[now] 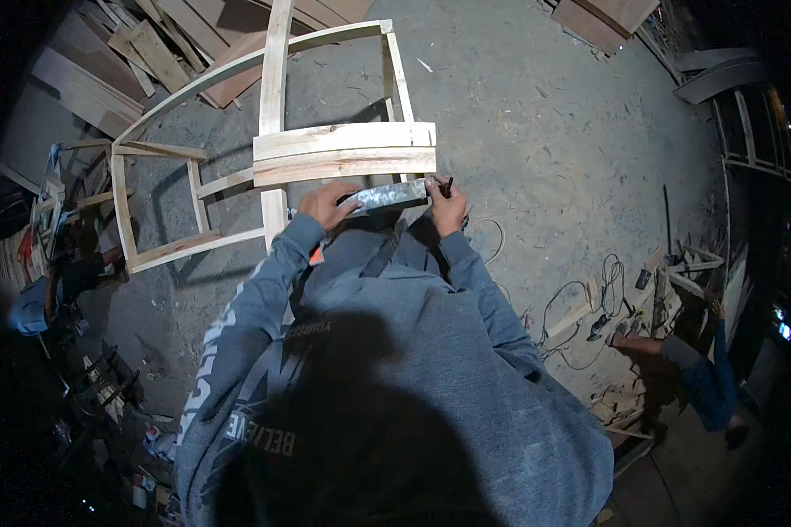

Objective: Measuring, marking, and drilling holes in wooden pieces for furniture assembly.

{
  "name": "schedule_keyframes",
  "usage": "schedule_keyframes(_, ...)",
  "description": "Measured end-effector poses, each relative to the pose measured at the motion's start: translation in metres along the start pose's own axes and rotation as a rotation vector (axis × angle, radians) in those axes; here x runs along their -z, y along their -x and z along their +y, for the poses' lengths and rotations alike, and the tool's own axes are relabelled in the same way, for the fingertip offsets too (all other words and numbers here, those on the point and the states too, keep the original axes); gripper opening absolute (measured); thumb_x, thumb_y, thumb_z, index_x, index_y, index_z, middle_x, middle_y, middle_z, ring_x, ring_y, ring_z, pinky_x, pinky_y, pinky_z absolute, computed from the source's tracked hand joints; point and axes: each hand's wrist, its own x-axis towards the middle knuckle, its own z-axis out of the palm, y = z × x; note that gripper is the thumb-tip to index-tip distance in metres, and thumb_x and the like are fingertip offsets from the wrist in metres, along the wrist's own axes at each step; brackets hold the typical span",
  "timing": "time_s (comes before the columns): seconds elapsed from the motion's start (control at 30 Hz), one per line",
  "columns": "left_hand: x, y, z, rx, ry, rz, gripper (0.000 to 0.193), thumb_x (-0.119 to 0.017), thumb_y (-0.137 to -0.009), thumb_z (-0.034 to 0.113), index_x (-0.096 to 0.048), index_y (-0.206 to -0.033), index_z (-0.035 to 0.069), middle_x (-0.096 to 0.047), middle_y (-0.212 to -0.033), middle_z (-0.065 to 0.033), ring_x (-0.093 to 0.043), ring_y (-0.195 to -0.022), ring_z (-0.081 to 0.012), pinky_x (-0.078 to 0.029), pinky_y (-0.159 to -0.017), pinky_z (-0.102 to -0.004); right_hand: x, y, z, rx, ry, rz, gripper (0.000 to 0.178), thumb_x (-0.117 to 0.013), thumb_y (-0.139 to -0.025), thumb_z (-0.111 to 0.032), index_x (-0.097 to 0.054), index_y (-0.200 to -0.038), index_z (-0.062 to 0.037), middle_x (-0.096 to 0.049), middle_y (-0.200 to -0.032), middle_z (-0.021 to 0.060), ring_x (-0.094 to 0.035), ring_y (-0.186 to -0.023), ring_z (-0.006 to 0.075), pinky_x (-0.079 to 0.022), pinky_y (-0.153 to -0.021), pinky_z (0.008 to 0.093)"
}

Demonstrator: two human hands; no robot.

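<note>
A short silvery strip (pixel 387 196), blotchy and metal-looking, spans the space between my two hands in front of my body. My left hand (pixel 323 206) is closed on its left end, thumb and fingers pinching it. My right hand (pixel 448 209) grips around the right end, where a small dark piece (pixel 448 186) sticks up by the fingers. Just beyond the strip are two curved pale wooden slats (pixel 343 151), one against the other, lying across an upright wooden post (pixel 273 88). What the strip is exactly, I cannot make out.
A large curved wooden frame (pixel 163 104) stands to the left and beyond the slats. Wooden boards (pixel 88 83) lie at far left. Cables (pixel 580 303) trail over the concrete floor (pixel 536 140) at right. One person (pixel 699 378) is at lower right, another (pixel 39 299) at left.
</note>
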Motion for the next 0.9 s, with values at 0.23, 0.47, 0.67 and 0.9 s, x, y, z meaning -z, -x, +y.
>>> schedule_keyframes(0.23, 0.008, -0.049, -0.029, -0.177, -0.294, -0.193, 0.053, -0.081, -0.084, 0.029, -0.066, -0.135, 0.022, -0.062, -0.12, -0.0066, -0.066, -0.102, -0.0327, -0.057, -0.086, -0.0436, -0.024, -0.034, 0.022, -0.118, 0.002, 0.169, 0.026, -0.078, -0.093, -0.018, -0.075, -0.111, 0.001, -0.077, -0.093, 0.0146, -0.071, -0.083, 0.0205, -0.056, -0.077, 0.0371)
schedule_keyframes(0.47, 0.001, -0.06, -0.046, -0.283, -0.367, -0.072, 0.052, -0.08, -0.085, 0.024, -0.068, -0.134, 0.018, -0.061, -0.12, -0.0097, -0.058, -0.111, -0.0315, -0.052, -0.094, -0.0443, -0.032, -0.038, 0.023, -0.149, -0.082, 0.18, 0.023, -0.08, -0.09, -0.014, -0.073, -0.107, 0.0003, -0.071, -0.083, 0.0074, -0.063, -0.077, 0.0142, -0.053, -0.073, 0.0329)
schedule_keyframes(0.67, -0.005, -0.054, -0.04, -0.22, -0.414, -0.027, 0.05, -0.078, -0.086, 0.027, -0.067, -0.135, 0.02, -0.061, -0.122, -0.009, -0.058, -0.11, -0.0308, -0.05, -0.093, -0.0461, -0.034, -0.047, 0.017, -0.171, -0.105, 0.172, 0.021, -0.08, -0.09, -0.013, -0.073, -0.104, 0.0016, -0.071, -0.083, 0.0067, -0.063, -0.074, 0.0137, -0.053, -0.07, 0.0321)
schedule_keyframes(0.9, -0.009, -0.051, -0.038, -0.213, -0.439, -0.028, 0.051, -0.077, -0.088, 0.026, -0.066, -0.137, 0.022, -0.061, -0.125, -0.0095, -0.058, -0.113, -0.0317, -0.05, -0.095, -0.0468, -0.032, -0.052, 0.028, -0.154, -0.092, 0.198, 0.019, -0.08, -0.09, -0.013, -0.074, -0.101, 0.0021, -0.075, -0.088, 0.0075, -0.066, -0.078, 0.0138, -0.054, -0.071, 0.0318)
